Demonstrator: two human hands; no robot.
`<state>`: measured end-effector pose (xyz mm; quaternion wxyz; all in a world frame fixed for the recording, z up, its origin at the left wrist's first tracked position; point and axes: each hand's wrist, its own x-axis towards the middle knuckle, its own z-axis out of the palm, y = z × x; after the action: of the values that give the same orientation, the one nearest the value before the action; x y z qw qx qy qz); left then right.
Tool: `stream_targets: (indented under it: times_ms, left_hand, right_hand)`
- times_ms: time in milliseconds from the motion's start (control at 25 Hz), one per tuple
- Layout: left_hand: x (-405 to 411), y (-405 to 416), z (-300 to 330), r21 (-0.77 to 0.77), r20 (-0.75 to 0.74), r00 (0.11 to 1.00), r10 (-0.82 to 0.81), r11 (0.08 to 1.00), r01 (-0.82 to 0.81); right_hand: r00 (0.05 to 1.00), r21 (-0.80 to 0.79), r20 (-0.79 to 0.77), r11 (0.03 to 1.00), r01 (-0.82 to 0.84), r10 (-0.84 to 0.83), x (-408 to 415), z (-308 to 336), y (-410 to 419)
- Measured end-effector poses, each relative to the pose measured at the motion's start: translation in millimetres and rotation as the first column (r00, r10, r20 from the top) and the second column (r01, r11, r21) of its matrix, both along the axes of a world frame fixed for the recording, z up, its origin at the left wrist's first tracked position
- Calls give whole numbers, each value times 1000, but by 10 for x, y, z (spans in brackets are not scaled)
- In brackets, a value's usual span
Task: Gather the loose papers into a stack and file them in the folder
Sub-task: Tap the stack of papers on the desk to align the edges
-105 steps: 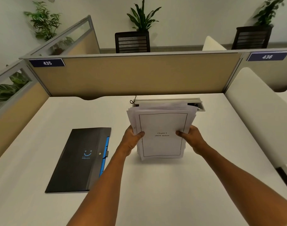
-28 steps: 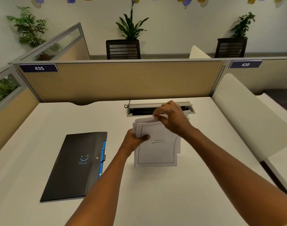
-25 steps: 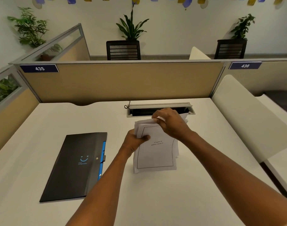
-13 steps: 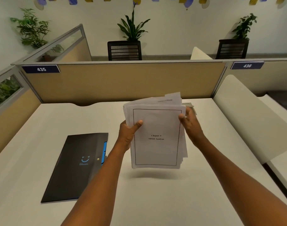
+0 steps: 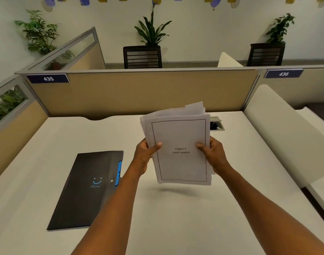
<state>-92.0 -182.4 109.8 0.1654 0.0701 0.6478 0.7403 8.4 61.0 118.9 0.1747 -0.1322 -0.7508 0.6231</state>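
Note:
A stack of white papers, its front sheet reading "Chapter 4 SWOT Analysis", is held upright above the white desk. My left hand grips its left edge and my right hand grips its right edge, thumbs on the front sheet. The sheets' top edges are uneven, with some sticking up at the right. A black folder with a blue smiley logo and blue tabs lies shut and flat on the desk, left of my left forearm.
A cable port is set in the desk behind the papers. Beige partition panels close the back and left side. A white padded divider runs along the right. Planters and plants stand beyond the partition.
The stack stood on the desk a second ago with my right hand on its top edge. Now it is lifted clear, and my right hand holds its right side.

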Motion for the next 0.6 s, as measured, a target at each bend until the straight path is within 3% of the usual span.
stream_targets:
  times_ms: [160, 320, 600]
  left_hand:
    - [69, 89, -141, -88, -90, 994, 61, 994, -68]
    - [58, 114, -257, -245, -223, 973, 63, 962, -118]
    - [86, 89, -482, -274, -154, 988, -4, 961, -39]
  right_hand:
    - [996, -35, -51, 997, 71, -73, -70, -41, -36]
    - [993, -17, 3, 993, 114, -114, -36, -289, -40]
    - [993, 68, 118, 997, 23, -31, 1, -584, -82]
